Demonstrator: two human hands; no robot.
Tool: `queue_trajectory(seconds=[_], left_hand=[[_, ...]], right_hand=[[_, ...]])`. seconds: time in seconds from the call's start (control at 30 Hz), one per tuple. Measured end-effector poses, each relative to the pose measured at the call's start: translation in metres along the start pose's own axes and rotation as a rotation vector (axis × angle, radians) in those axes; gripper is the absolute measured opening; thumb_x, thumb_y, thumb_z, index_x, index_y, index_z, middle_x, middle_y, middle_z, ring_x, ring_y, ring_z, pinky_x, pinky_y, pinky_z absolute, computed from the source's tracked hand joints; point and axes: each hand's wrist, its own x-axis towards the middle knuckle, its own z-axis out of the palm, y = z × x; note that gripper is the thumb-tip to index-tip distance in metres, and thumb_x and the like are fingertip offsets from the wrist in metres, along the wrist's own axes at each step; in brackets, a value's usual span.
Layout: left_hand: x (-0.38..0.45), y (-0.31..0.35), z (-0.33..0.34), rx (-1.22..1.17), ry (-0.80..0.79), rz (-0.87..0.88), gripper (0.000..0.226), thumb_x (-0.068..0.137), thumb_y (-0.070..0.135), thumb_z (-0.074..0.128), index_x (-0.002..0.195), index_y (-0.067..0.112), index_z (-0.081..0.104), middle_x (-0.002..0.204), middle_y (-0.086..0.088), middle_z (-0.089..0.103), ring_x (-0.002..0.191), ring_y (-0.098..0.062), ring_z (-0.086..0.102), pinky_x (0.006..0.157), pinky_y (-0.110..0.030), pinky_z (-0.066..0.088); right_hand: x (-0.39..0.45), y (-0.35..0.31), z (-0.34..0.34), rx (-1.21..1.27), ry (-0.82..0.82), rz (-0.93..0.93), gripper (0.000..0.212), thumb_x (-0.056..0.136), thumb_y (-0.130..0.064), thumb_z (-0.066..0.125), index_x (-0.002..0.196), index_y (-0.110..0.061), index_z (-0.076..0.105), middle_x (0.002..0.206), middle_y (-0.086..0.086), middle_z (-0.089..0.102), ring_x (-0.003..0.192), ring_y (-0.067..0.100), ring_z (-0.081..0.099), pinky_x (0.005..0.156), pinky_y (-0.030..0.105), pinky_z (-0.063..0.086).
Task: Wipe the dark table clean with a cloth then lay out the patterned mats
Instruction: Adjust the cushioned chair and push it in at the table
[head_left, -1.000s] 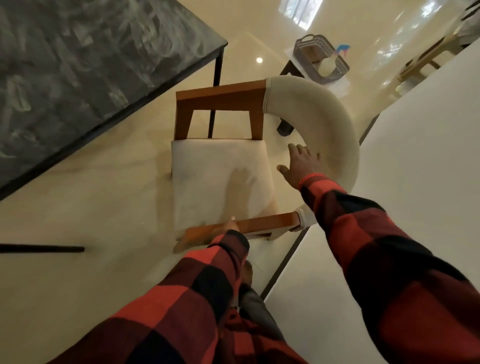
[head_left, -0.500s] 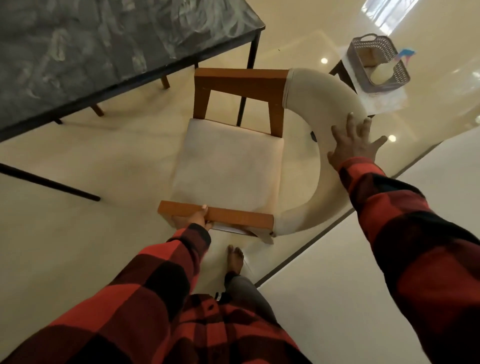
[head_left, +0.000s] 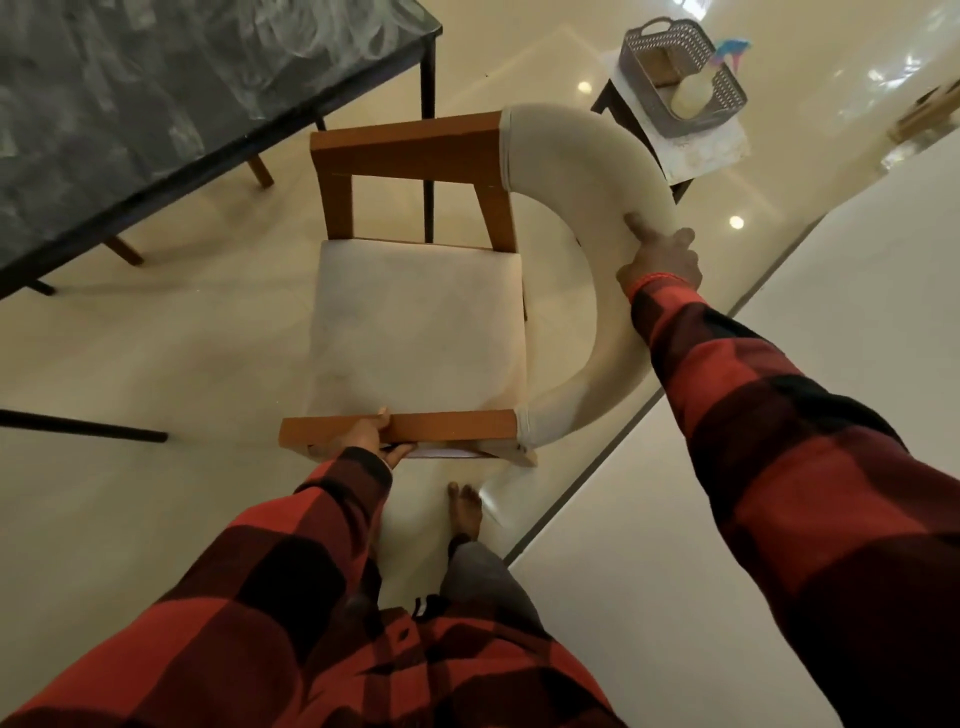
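The dark table (head_left: 156, 98) is seen at the upper left, its black marbled top streaked with pale, cloudy smears and carried on thin black legs. Just beside its corner a chair (head_left: 415, 332) is stood on the glossy cream floor (head_left: 130, 519): a square, off-white cushioned seat, flat wooden armrests and a thick, curved, padded back in cream fabric. The near wooden armrest is gripped by the left hand (head_left: 363, 441), fingers wrapped under it. The padded back is clasped by the right hand (head_left: 660, 265), fingers curled over its outer edge. Farther off, a grey perforated basket (head_left: 727, 98) is set on a small side table (head_left: 701, 150).
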Motion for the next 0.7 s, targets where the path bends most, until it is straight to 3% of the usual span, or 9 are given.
queue_trajectory(seconds=[0.17,0.37,0.5,0.63,0.7], left_hand=[[-0.001,0.004,0.006,0.062,-0.015,0.005,0.062,0.091,0.014,0.072,0.144,0.006,0.041,0.145,-0.012,0.042,0.137,-0.037,0.04,0.097,-0.051,0.05],[0.01,0.014,0.004,0.155,-0.026,-0.047,0.012,0.097,0.0,0.055,0.106,0.006,0.052,0.14,-0.013,0.044,0.137,-0.036,0.039,0.106,-0.055,0.042],[0.012,0.023,-0.004,0.179,-0.029,-0.039,0.019,0.097,-0.002,0.053,0.112,0.007,0.047,0.146,-0.013,0.04,0.136,-0.036,0.038,0.107,-0.057,0.041],[0.009,0.032,-0.014,0.209,-0.029,-0.013,0.025,0.097,-0.002,0.053,0.12,0.006,0.053,0.149,-0.014,0.036,0.139,-0.038,0.033,0.104,-0.058,0.041],[0.007,0.04,-0.023,0.226,-0.035,0.003,0.02,0.097,-0.001,0.052,0.116,0.006,0.054,0.15,-0.014,0.035,0.139,-0.038,0.032,0.104,-0.057,0.041]], right_hand=[[-0.001,-0.004,-0.001,0.032,-0.008,0.036,0.075,0.088,-0.006,0.055,0.142,-0.056,0.037,0.144,0.018,0.032,0.123,0.041,0.047,0.107,0.048,0.043],[-0.01,-0.004,0.002,0.034,0.021,0.018,0.073,0.087,-0.007,0.054,0.141,-0.054,0.04,0.143,0.018,0.034,0.119,0.043,0.05,0.106,0.049,0.044],[-0.022,-0.005,0.005,0.04,0.024,0.02,0.073,0.087,-0.007,0.055,0.142,-0.052,0.04,0.134,0.017,0.038,0.117,0.043,0.051,0.104,0.049,0.044],[-0.031,-0.004,0.01,0.033,0.033,0.013,0.074,0.086,-0.006,0.055,0.142,-0.052,0.04,0.132,0.018,0.038,0.114,0.046,0.052,0.104,0.051,0.045],[-0.037,-0.006,0.014,0.036,0.021,0.009,0.073,0.086,-0.009,0.055,0.142,-0.052,0.039,0.13,0.018,0.038,0.113,0.047,0.052,0.104,0.052,0.045]])
